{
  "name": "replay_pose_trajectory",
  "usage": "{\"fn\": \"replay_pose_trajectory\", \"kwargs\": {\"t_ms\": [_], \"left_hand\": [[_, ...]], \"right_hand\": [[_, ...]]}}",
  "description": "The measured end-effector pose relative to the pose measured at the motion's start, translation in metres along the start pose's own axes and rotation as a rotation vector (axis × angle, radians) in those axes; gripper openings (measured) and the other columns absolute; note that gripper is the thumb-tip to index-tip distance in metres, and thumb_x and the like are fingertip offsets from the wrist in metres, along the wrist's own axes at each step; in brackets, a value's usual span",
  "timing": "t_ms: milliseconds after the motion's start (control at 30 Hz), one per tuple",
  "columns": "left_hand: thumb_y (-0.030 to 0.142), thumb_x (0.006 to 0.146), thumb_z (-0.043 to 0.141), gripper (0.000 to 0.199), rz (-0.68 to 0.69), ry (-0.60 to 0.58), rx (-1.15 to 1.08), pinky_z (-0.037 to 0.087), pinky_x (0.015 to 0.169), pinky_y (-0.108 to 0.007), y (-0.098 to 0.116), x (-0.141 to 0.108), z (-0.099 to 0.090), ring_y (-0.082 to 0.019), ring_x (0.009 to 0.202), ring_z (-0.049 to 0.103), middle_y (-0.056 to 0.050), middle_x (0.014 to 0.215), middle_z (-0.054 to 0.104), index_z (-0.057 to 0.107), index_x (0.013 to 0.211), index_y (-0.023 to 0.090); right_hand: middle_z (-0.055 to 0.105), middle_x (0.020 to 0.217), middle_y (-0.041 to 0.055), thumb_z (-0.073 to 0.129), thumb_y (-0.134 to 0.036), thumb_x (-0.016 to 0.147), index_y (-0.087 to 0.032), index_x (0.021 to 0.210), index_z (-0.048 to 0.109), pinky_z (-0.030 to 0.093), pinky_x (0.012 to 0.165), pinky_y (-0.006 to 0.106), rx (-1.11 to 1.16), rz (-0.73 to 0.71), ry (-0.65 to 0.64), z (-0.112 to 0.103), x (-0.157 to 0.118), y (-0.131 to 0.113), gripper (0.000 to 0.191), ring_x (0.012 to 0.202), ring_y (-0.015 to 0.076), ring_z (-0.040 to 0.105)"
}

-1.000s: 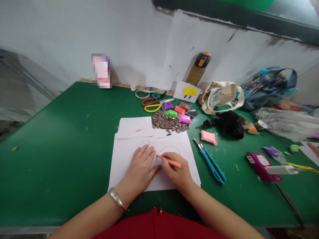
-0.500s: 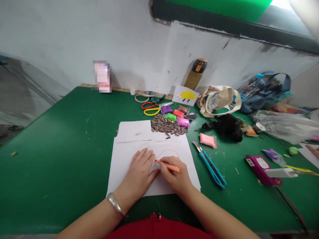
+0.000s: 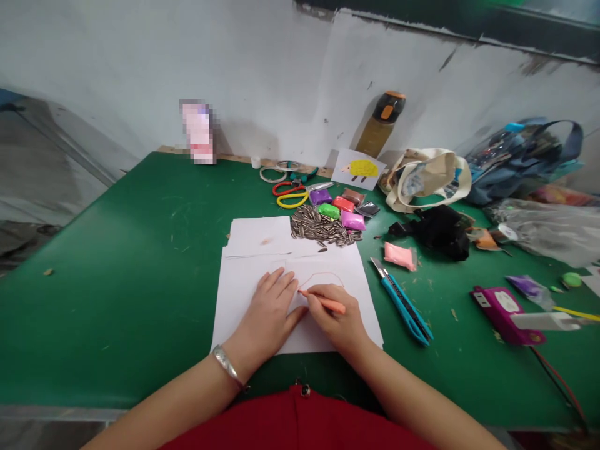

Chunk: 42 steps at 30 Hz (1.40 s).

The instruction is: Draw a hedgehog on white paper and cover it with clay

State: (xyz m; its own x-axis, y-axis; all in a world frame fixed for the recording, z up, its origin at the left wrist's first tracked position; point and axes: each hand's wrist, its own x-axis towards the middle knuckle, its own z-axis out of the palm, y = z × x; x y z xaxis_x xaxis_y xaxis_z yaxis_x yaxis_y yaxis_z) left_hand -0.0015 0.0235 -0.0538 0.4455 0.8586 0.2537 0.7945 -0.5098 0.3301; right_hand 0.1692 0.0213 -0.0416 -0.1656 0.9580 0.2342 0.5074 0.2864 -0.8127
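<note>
White paper sheets (image 3: 234, 294) lie stacked on the green table in front of me. My left hand (image 3: 269, 306) rests flat on them, fingers stretched out and slightly apart. My right hand (image 3: 338, 315) is closed round an orange marker (image 3: 332, 304), whose tip touches the top sheet beside my left fingers. A thin orange curved line (image 3: 323, 273) arches over the paper above the marker. Behind the paper lies a heap of striped sunflower seeds (image 3: 319, 229), with small colored clay packets (image 3: 344, 204) next to it.
To the right lie a blue utility knife (image 3: 405, 306), a pink clay packet (image 3: 400, 255) and a magenta glue gun (image 3: 509, 315). Scissors (image 3: 293, 197), a hedgehog picture (image 3: 359, 169), a bottle (image 3: 382, 128) and a cloth bag (image 3: 426, 181) are toward the wall.
The camera view has shifted, so the scene sits a little higher and farther right. Both hands keep their places on the paper, the marker still in my right.
</note>
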Motion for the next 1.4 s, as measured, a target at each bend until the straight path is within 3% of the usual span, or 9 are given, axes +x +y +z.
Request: {"fn": "replay_pose_trajectory", "kwargs": {"t_ms": [833,1100,1233,1400], "left_hand": [[0.036,0.091,0.051,0.04,-0.002,-0.023,0.02,0.031,0.107,-0.052,-0.001,0.0,0.0,-0.031,0.13,0.039,-0.014,0.131,0.054,0.053,0.123,0.012],[0.038,0.089,0.053,0.044,-0.009,-0.033,0.031,0.032,0.106,-0.052,0.0,0.001,-0.002,-0.032,0.13,0.039,-0.015,0.132,0.054,0.054,0.123,0.011],[0.037,0.089,0.054,0.044,0.001,-0.028,0.039,0.031,0.107,-0.052,0.0,0.001,-0.001,-0.032,0.129,0.039,-0.015,0.131,0.054,0.054,0.123,0.009],[0.037,0.089,0.053,0.044,0.004,-0.026,0.054,0.031,0.107,-0.051,-0.001,0.001,0.0,-0.032,0.129,0.04,-0.014,0.131,0.054,0.054,0.123,0.01]], "right_hand": [[0.069,0.082,0.0022,0.053,-0.025,0.086,-0.022,0.085,0.067,0.047,0.076,0.031,0.051,0.049,0.017,-0.001,0.0,0.0,0.015,0.077,0.018,0.062],[0.067,0.075,0.001,0.056,-0.028,0.085,-0.02,0.082,0.068,0.048,0.07,0.026,0.277,0.292,0.196,-0.031,-0.003,0.005,0.015,0.075,0.0171,0.064],[0.067,0.073,0.0008,0.057,-0.029,0.084,-0.019,0.081,0.068,0.047,0.066,0.025,0.235,0.313,0.157,-0.04,-0.011,0.013,0.015,0.073,0.017,0.063],[0.068,0.08,0.0011,0.056,-0.027,0.084,-0.02,0.081,0.068,0.045,0.068,0.024,0.109,0.235,0.1,-0.033,-0.013,0.015,0.014,0.073,0.0159,0.062]]}}
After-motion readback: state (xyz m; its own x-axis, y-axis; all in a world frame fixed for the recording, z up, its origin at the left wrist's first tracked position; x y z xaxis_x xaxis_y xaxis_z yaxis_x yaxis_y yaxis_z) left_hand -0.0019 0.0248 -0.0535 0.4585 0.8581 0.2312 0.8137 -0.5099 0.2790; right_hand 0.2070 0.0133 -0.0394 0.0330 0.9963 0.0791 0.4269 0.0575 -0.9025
